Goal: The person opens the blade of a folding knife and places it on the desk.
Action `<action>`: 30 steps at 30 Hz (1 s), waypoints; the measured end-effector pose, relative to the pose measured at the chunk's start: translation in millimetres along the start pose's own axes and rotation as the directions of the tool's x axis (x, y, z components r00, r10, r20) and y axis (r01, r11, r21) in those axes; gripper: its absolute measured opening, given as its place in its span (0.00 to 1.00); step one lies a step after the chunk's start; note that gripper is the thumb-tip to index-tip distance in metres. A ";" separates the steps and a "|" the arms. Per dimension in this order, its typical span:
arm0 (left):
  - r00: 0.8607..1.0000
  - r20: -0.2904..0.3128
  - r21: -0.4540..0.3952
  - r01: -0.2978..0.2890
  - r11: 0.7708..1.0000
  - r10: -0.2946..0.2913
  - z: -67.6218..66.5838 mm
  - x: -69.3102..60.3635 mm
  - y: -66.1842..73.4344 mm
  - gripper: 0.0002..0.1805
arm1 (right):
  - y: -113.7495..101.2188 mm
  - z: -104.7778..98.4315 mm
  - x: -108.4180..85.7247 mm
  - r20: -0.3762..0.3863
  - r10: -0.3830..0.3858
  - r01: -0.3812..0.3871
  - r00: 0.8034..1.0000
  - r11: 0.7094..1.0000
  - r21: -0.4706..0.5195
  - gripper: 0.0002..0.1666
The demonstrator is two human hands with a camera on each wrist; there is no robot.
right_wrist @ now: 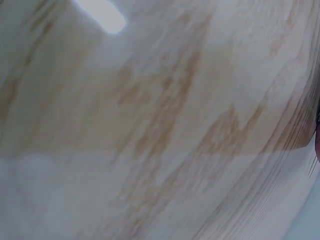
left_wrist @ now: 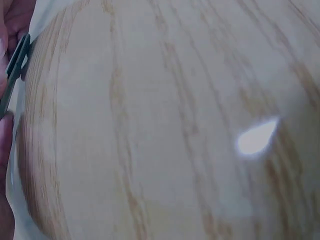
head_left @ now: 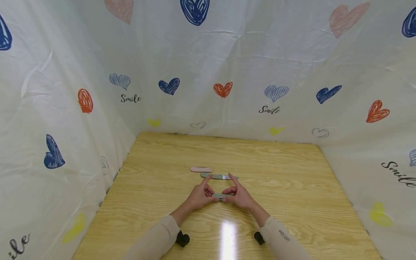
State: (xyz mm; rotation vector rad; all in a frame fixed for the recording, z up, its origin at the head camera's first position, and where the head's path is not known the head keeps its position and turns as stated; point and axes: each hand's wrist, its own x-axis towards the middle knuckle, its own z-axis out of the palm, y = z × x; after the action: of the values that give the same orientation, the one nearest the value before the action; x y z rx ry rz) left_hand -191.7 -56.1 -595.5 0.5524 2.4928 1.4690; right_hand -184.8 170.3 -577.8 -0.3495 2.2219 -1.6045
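Note:
Both hands pinch a slim grey-green folding knife (head_left: 219, 196) low over the table. My left hand (head_left: 197, 197) holds its left end, and my right hand (head_left: 242, 198) its right end; the fingers hide much of it. In the left wrist view, the knife (left_wrist: 16, 65) appears dark, with a split end. Just beyond lies a second grey-green knife (head_left: 217, 176), unfolded, its blade toward the right. Both index fingers stretch out over it; whether they touch it I cannot tell. Behind it, slightly left, is a pink folded knife (head_left: 200, 169).
The wooden table (head_left: 276, 162) has a bright light reflection near its front. White cloth (head_left: 201, 54) printed with hearts and "Smile" stands behind the table and along both sides. Small black objects (head_left: 182, 239) sit by both sleeves.

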 end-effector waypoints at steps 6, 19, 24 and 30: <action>0.999 -0.001 -0.052 0.037 0.998 -0.037 -2.0 0.5 3.9 0.50 | 0.9 -0.5 0.6 0.019 -0.028 0.029 0.999 0.998 -0.061 0.61; 0.995 -0.055 -0.343 0.062 0.937 -0.086 -7.0 5.2 7.3 0.39 | -0.8 -1.3 0.4 -0.005 -0.105 0.102 0.994 0.960 0.260 0.56; 0.994 -0.063 -0.426 0.051 0.903 -0.085 -12.4 5.2 16.3 0.32 | -7.1 -2.0 2.0 0.000 -0.029 0.027 1.000 0.922 0.387 0.54; 0.997 -0.055 -0.497 0.011 0.868 -0.045 -18.0 6.7 21.8 0.43 | -11.6 -3.3 3.1 0.039 0.031 -0.045 0.999 0.890 0.453 0.53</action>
State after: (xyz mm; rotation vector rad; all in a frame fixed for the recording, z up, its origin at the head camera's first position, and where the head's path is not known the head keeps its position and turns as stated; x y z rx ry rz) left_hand -199.3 -58.1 -567.5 0.3705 2.0195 2.0431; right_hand -189.3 168.1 -566.4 -0.1922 1.7398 -2.0118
